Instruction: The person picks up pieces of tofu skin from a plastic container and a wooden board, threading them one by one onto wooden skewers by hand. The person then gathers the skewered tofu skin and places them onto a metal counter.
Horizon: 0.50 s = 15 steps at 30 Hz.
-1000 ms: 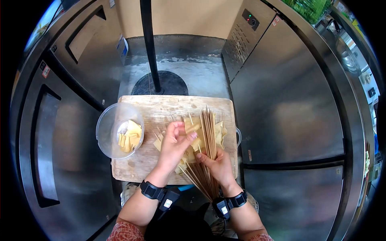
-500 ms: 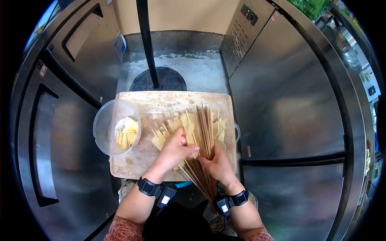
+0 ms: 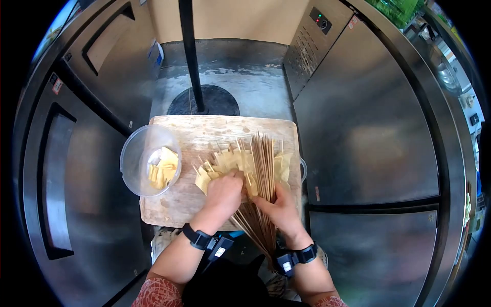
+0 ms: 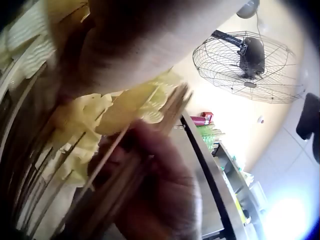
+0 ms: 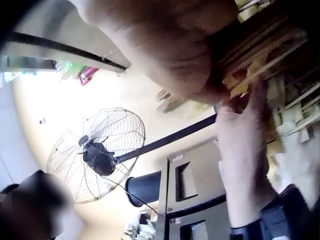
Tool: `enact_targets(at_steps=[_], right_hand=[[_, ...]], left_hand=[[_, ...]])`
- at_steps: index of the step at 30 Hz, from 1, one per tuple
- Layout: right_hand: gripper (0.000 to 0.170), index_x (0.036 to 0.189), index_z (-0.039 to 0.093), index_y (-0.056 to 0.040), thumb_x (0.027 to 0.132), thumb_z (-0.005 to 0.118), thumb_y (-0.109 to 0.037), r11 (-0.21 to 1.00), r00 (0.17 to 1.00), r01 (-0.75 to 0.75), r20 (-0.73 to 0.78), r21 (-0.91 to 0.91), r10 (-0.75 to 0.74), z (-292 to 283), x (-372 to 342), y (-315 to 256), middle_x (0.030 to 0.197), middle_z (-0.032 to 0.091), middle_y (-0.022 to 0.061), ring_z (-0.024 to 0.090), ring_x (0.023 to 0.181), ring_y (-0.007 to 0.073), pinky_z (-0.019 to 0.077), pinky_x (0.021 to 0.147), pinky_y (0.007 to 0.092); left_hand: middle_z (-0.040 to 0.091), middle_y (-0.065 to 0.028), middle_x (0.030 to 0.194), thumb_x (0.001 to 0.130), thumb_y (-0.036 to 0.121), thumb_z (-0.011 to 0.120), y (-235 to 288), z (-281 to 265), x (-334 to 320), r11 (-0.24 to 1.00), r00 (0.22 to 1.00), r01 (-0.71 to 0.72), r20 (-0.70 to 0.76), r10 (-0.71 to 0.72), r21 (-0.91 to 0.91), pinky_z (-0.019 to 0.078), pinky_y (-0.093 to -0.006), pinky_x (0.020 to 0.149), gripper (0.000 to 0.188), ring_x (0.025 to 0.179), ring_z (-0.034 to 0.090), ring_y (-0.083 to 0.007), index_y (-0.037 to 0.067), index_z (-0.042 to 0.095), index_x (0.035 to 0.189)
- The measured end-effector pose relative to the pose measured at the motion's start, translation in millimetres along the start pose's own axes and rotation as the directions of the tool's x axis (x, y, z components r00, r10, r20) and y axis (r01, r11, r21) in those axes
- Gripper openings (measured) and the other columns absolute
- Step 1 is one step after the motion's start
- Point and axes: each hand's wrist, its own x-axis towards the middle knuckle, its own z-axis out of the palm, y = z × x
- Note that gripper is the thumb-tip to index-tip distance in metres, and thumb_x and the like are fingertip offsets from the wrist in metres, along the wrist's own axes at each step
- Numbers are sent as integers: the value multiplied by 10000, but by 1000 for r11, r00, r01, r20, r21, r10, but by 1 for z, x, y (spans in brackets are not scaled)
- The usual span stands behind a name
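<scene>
My right hand (image 3: 282, 211) grips a thick bundle of wooden skewers (image 3: 263, 161), which stands up past the fingers in the head view. In the left wrist view, its thumb presses a single skewer (image 4: 107, 156) against the bundle, beside a thin yellow tofu-skin sheet (image 4: 127, 110). My left hand (image 3: 225, 193) is bent in close on the bundle's left, fingers curled at a yellow sheet (image 5: 239, 85); its fingertips are partly hidden. Skewered tofu-skin pieces (image 3: 203, 179) fan out on the cutting board (image 3: 192, 130) behind the hands. More skewers (image 3: 254, 225) slant below the right hand.
A clear plastic tub (image 3: 128, 171) with loose yellow sheets (image 3: 164, 166) stands on the board's left side. Steel cabinets (image 3: 365, 123) flank both sides. Beyond the board rises a black pole (image 3: 189, 56) on a round base (image 3: 220, 100); the wrist views show a fan (image 5: 97, 155).
My left hand first moved down and right toward the right thumb, then turned over with its fingers curled under against the sheet. My right hand keeps holding the skewer bundle in nearly the same place.
</scene>
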Motion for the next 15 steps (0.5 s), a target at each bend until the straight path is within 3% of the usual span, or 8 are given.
enact_targets(at_steps=[2,5,7,8,11,13,15], right_hand=[[230,1051,583,-1,824,614,-12,912,961,-243,206,329,182,-4,-3,-10,854,621,19,567,684,73,462,611,199],[194,1016,605,5,824,619,-22,887,941,-325,207,327,268,-4,0,-16,844,633,41,586,700,96,473,623,211],[149,959,605,22,822,629,-31,918,955,-285,163,277,248,-2,6,-6,803,644,58,590,723,108,472,660,215],[156,967,606,20,823,631,-35,941,968,-239,137,241,211,-1,8,-4,807,647,59,593,733,109,474,670,219],[183,991,611,12,830,641,-70,978,984,-163,87,133,152,3,9,1,829,650,54,588,741,105,472,690,226],[187,991,611,11,833,644,-83,985,988,-142,69,97,136,7,6,-3,837,649,52,586,739,102,472,692,227],[193,994,611,8,833,649,-92,987,983,-152,112,52,146,7,6,-5,849,648,54,592,756,104,475,708,232]], left_hand=[[607,-176,836,698,45,613,-2,2,-1,999,997,50,55,-49,-17,496,-401,641,114,748,621,-332,0,607,802],[624,-150,755,739,88,597,-11,0,-1,997,998,33,48,-29,-67,494,-412,654,72,740,624,-322,34,640,761],[635,-136,763,760,121,601,-10,-26,-2,984,998,55,13,-53,-167,492,-404,641,87,711,626,-308,52,647,788],[644,-115,762,793,150,594,-18,-35,-4,953,997,-6,-70,-16,-303,489,-399,624,99,669,622,-303,76,652,825],[642,-117,762,805,147,590,-29,-82,-13,839,944,80,-230,-238,-539,486,-401,619,97,670,623,-304,76,648,835],[651,-108,827,801,122,593,-54,-104,-15,930,864,199,-392,-315,-309,490,-398,673,112,753,631,-299,88,637,898],[647,-107,908,795,123,597,-78,-107,-22,939,878,328,-332,-344,-106,486,-399,722,156,829,626,-292,94,623,947]])
